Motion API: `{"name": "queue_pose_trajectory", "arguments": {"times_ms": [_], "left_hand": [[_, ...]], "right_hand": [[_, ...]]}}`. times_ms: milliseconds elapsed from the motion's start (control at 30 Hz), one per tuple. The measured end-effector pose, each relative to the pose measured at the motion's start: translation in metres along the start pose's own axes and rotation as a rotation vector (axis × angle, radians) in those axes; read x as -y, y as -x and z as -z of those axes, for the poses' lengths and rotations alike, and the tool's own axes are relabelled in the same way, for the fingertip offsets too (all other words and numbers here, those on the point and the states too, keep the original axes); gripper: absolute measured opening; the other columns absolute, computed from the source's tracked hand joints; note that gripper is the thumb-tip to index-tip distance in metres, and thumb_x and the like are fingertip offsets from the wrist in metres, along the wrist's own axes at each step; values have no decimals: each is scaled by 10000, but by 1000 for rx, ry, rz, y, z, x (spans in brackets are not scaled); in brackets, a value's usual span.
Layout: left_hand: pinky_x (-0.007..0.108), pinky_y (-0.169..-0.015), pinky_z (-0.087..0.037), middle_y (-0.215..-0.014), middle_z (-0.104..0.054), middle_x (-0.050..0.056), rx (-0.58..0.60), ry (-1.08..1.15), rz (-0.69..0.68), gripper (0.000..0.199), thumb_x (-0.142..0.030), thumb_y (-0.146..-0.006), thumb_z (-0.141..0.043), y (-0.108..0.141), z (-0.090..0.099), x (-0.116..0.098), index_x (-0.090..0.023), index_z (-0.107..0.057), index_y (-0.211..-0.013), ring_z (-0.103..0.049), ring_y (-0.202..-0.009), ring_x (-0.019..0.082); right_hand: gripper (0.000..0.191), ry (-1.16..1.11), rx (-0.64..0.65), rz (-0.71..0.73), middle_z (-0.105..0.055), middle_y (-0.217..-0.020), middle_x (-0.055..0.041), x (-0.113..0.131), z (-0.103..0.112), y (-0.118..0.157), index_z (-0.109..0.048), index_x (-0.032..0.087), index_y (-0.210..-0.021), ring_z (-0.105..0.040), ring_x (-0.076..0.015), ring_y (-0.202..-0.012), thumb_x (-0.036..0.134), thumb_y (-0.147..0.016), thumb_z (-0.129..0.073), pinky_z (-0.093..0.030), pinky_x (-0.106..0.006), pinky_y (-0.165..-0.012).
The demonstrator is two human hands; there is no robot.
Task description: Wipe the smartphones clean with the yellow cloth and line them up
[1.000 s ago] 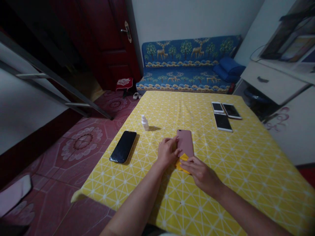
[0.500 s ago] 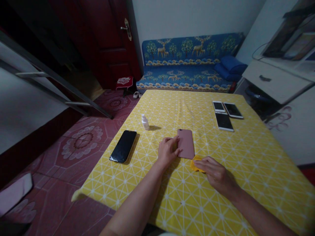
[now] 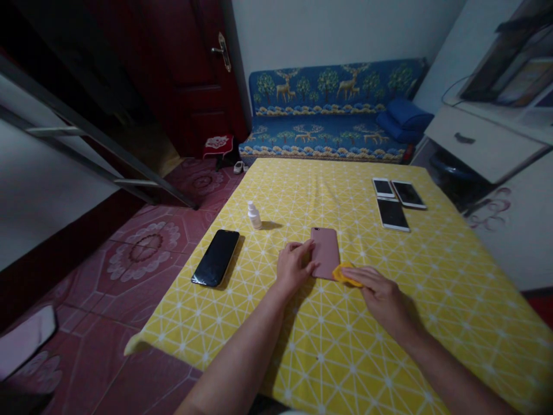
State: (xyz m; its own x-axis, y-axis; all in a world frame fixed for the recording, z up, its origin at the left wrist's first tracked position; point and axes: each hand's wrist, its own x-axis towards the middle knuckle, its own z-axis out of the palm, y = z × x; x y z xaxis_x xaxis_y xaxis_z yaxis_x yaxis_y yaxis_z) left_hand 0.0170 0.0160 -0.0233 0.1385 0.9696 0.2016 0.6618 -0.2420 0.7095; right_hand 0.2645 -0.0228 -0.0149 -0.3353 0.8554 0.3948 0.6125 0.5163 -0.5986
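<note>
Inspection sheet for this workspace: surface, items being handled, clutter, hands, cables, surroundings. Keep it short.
Surface: yellow tablecloth, patterned, slightly creased.
Items being handled: pink phone, camera side up; orange cloth at its lower right corner.
Clutter: black phone and white bottle at left; three phones at far right.
Hands: left hand on the pink phone's left edge; right hand pinching the orange cloth.
Cables: thin cord, apparently, atop the cabinet.
Surroundings: blue sofa beyond the table; red door.

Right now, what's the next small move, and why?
Probably slide the cloth up the phone's right edge: the right hand holds it at the lower right corner, while the left hand touches the opposite side.
</note>
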Motion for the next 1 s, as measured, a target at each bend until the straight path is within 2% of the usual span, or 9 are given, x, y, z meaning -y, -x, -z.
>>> {"name": "queue_pose_trajectory", "arguments": {"times_ms": [100,300,467,633,833,1000], "left_hand": [[399,-1049,-444,-1229,-693,52,6,-1,4,605,-373,-823,-759,0,-1,0,-293,-572,-1393,-563,-1201,256],[405,-1034,-456,-1218,-690,71,-7,-7,7,608,-365,-811,-774,-1,-2,0,-270,-587,-1382,-579,-1180,264],[418,-1039,-457,-1228,-678,80,-6,-6,7,596,-376,-815,-771,-1,-2,1,-267,-595,-1375,-571,-1185,266],[403,-1039,-461,-1232,-671,75,1,-8,25,579,-385,-815,-766,-1,-1,-1,-276,-608,-1361,-581,-1182,264],[403,-1041,-463,-1237,-677,63,5,-8,30,570,-387,-813,-769,-1,1,-3,-294,-613,-1353,-579,-1193,263],[416,-1023,-469,-1217,-682,82,-5,-15,18,571,-390,-813,-771,-1,0,-2,-260,-620,-1349,-586,-1176,276]], "right_hand": [[588,100,94,98,-699,-1271,-43,6,-9,10,-709,276,-1220,-656,-213,-1152,-24,-799,-428,-575,-414,-975],[642,147,90,152,-705,-1251,-54,-2,-13,8,-693,234,-1233,-637,-203,-1158,-76,-769,-377,-570,-411,-981],[626,151,52,125,-717,-1220,-65,-17,-16,-20,-713,224,-1214,-645,-209,-1146,-53,-754,-391,-557,-424,-993],[578,132,33,81,-750,-1148,-64,-33,-21,-60,-763,209,-1116,-655,-214,-1108,-19,-721,-408,-556,-428,-975],[533,138,31,75,-768,-1098,-24,-40,-24,-97,-787,256,-1037,-681,-213,-1055,-7,-745,-427,-549,-400,-976],[471,216,55,-9,-773,-1080,-57,-45,-31,-119,-789,223,-1006,-684,-240,-1052,0,-779,-441,-538,-413,-964]]}}
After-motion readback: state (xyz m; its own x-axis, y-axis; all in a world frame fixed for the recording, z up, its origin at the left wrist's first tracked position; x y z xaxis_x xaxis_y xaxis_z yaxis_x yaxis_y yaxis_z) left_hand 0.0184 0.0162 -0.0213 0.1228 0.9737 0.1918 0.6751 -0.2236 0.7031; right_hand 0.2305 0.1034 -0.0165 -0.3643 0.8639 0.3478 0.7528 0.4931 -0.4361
